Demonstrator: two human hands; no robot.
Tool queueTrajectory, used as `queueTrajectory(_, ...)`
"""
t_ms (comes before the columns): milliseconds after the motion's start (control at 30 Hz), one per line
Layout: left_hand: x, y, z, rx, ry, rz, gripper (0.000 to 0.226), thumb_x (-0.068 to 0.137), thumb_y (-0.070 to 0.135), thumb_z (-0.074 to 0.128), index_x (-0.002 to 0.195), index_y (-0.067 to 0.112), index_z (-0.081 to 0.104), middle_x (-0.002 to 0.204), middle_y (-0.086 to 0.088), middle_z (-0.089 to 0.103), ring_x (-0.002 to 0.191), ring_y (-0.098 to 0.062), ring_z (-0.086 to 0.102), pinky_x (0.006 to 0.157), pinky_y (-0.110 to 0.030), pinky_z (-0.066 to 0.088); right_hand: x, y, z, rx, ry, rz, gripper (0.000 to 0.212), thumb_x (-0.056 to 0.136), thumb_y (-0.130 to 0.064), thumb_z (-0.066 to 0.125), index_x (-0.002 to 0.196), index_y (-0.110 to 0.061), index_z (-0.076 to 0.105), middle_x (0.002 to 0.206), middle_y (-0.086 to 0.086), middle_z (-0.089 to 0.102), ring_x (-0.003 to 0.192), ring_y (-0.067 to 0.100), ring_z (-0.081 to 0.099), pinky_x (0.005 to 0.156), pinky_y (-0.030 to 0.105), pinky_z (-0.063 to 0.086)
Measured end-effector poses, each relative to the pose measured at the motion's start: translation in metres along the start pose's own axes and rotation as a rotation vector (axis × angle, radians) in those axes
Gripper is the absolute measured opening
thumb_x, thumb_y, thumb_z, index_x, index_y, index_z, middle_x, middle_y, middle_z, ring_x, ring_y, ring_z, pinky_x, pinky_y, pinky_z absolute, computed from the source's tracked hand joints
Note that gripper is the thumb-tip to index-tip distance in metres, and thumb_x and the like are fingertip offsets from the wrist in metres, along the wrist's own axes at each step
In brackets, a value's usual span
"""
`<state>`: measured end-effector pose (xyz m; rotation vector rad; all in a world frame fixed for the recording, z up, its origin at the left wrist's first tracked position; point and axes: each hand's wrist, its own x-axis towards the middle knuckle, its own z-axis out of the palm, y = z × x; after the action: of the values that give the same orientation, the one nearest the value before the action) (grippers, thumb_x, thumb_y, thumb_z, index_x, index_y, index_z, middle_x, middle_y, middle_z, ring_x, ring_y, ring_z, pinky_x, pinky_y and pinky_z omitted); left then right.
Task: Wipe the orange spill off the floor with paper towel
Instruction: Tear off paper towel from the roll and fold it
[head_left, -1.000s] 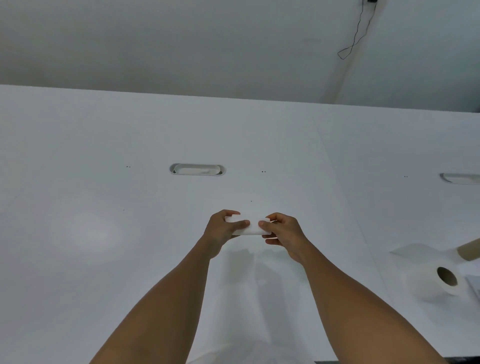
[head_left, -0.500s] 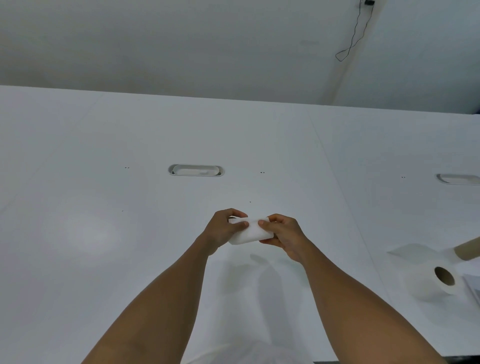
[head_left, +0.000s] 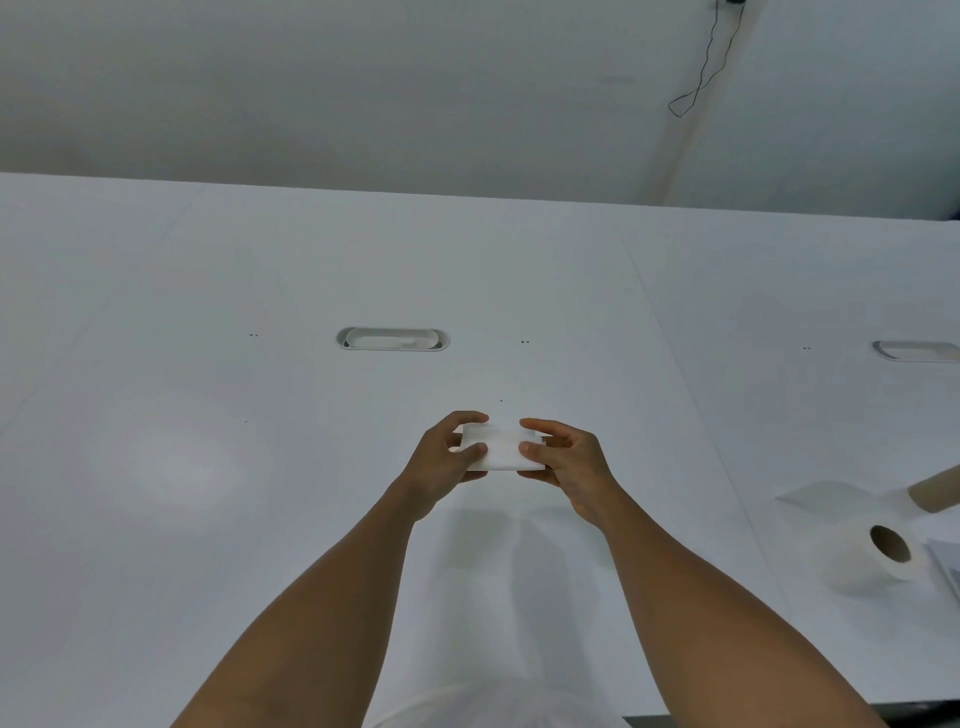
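— White tabletop (head_left: 208, 467) fills most of the view, with a pale wall (head_left: 363, 88) behind it. What else is on that surface?

— An oval cable slot (head_left: 392, 340) is set into it ahead of the hands, and a second slot (head_left: 917, 351) sits at the right edge. A seam runs between two tabletop panels on the right. A thin black cable (head_left: 702, 78) hangs down the wall near the corner. A paper towel roll (head_left: 878, 556) lies on its side at the far right, a loose sheet trailing from it, and a brown cardboard tube (head_left: 937, 493) pokes in just behind it.

— And the hands?

— Both bare forearms reach forward from the bottom of the view. The left hand (head_left: 441, 462) and the right hand (head_left: 569, 462) meet above the table and pinch a small folded paper towel (head_left: 501, 451) between them, thumbs on the near face and fingers curled behind it. The left hand grips its left end, the right hand its right end. It is held in the air, well apart from the roll. No orange spill or floor is in sight.

— Any change from half a second ago?

— The folded towel now faces the camera flatter and squarer. Before, it looked like a narrower, tilted wad. The hands have stayed in almost the same spot, and the roll has not moved on the table.
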<state>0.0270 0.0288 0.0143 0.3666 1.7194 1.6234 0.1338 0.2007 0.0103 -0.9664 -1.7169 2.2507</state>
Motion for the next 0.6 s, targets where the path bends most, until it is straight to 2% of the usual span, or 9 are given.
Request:
queueTrajectory(167, 0.0, -0.007, -0.003, 0.042, 0.102, 0.048, 0.022, 0.09, 0.001, 0.069, 0.104, 0.014, 0.057, 0.12, -0.012, 0.058, 0.111, -0.029, 0.06, 0.08, -0.046, 0.064, -0.003, 0.002, 0.006, -0.011, -0.012, 0.012, 0.025, 0.085, 0.003, 0.076, 0.103, -0.013, 0.08, 0.103, 0.013, 0.066, 0.097, 0.033, 0.07, 0.071, 0.037, 0.063)
queueTrajectory(300, 0.001, -0.011, -0.012, 0.001, 0.062, 0.028, 0.007, 0.091, 0.0, 0.069, 0.093, 0.007, 0.068, 0.115, -0.011, 0.063, 0.106, -0.032, 0.065, 0.079, -0.042, 0.064, -0.006, 0.003, 0.009, -0.028, -0.009, 0.014, 0.022, 0.086, 0.005, 0.074, 0.104, -0.007, 0.078, 0.106, 0.011, 0.067, 0.098, 0.031, 0.069, 0.071, 0.034, 0.063)
queueTrajectory(467, -0.004, -0.01, -0.018, -0.005, 0.027, -0.01, 0.026, 0.089, 0.001, 0.073, 0.114, 0.01, 0.072, 0.124, -0.006, 0.061, 0.107, -0.031, 0.066, 0.077, -0.037, 0.063, -0.009, 0.007, 0.014, -0.03, -0.014, 0.038, 0.023, 0.084, 0.005, 0.076, 0.103, -0.007, 0.079, 0.106, 0.01, 0.068, 0.099, 0.031, 0.07, 0.071, 0.034, 0.063)
queueTrajectory(600, -0.009, -0.012, -0.023, -0.003, 0.036, -0.028, 0.037, 0.085, 0.002, 0.077, 0.12, 0.01, 0.07, 0.126, -0.005, 0.06, 0.105, -0.032, 0.067, 0.075, -0.036, 0.063, -0.011, 0.011, 0.02, -0.065, -0.052, 0.055, 0.027, 0.082, 0.005, 0.078, 0.106, -0.007, 0.078, 0.109, 0.012, 0.066, 0.095, 0.029, 0.07, 0.07, 0.034, 0.063)
